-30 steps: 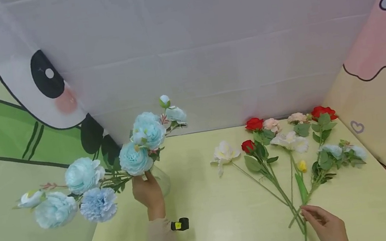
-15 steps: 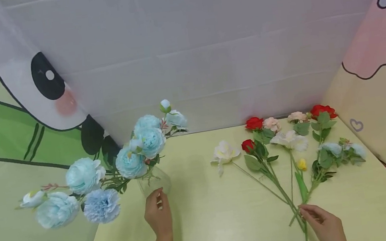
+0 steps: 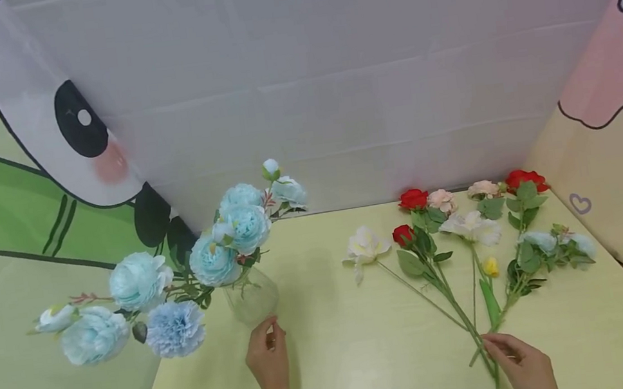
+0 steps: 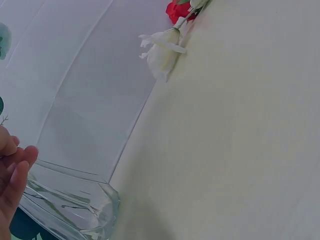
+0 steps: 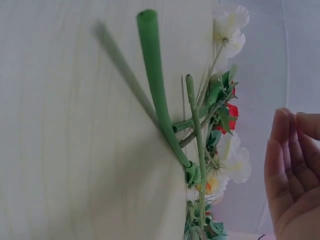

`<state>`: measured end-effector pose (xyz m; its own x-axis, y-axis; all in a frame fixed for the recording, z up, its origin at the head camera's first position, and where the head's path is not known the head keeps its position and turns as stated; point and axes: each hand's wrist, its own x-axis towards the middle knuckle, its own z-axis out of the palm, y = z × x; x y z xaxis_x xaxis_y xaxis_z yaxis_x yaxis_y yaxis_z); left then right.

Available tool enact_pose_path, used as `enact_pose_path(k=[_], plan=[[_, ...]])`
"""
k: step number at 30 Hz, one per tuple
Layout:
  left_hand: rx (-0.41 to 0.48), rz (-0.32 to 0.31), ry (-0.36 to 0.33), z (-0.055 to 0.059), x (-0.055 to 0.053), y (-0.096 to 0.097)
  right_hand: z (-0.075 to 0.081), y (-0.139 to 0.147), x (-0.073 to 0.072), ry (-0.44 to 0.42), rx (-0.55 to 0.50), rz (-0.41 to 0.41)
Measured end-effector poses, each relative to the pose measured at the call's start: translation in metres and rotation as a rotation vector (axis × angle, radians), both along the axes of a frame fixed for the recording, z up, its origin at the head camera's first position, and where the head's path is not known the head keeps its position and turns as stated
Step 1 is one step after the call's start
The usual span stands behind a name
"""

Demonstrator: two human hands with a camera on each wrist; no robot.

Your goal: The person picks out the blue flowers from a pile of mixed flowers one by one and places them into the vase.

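A clear glass vase (image 3: 253, 299) stands left of the table's middle, holding stems of pale blue peonies (image 3: 249, 227) that lean out over its rim. A bluer carnation (image 3: 175, 329) hangs low on the left side. My left hand (image 3: 269, 359) is just in front of the vase, fingers loosely bent and holding nothing; the left wrist view shows the glass beside the fingers. My right hand (image 3: 521, 360) is by the crossed flower stems (image 3: 476, 330). In the right wrist view its thumb and fingertips (image 5: 282, 116) come together with no stem visible between them.
Loose flowers lie at the right: red roses (image 3: 403, 236), white blooms (image 3: 366, 246), a yellow tulip (image 3: 490, 266), pink blooms (image 3: 442, 202) and a pale blue spray (image 3: 557, 245). A white cloth (image 3: 333, 88) rises behind the table (image 3: 362, 370).
My left hand has drawn back from beneath the blue peonies toward the table's front. The carnation has swung slightly right. My right hand has barely moved.
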<state>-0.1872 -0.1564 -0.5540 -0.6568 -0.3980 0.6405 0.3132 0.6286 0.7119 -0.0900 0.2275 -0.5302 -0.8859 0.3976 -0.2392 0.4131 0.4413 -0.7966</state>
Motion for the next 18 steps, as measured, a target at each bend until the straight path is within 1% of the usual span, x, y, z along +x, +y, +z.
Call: enact_pose_path(k=[3,6,9,13,18], plan=[[0.003,-0.008,0.001,-0.004,0.002,0.000,-0.001,0.001,0.000,-0.006,0.002,0.000],[0.004,-0.013,0.006,-0.005,0.004,0.000,-0.002,0.004,0.000,-0.009,0.026,0.002],[0.002,-0.014,0.015,-0.005,0.006,0.000,-0.004,0.011,-0.002,-0.006,0.097,-0.016],[-0.007,-0.015,0.023,-0.006,0.006,0.000,-0.007,0.022,-0.005,-0.010,0.169,-0.081],[-0.018,-0.013,0.031,-0.006,0.007,-0.001,-0.007,0.033,-0.009,-0.040,0.175,-0.147]])
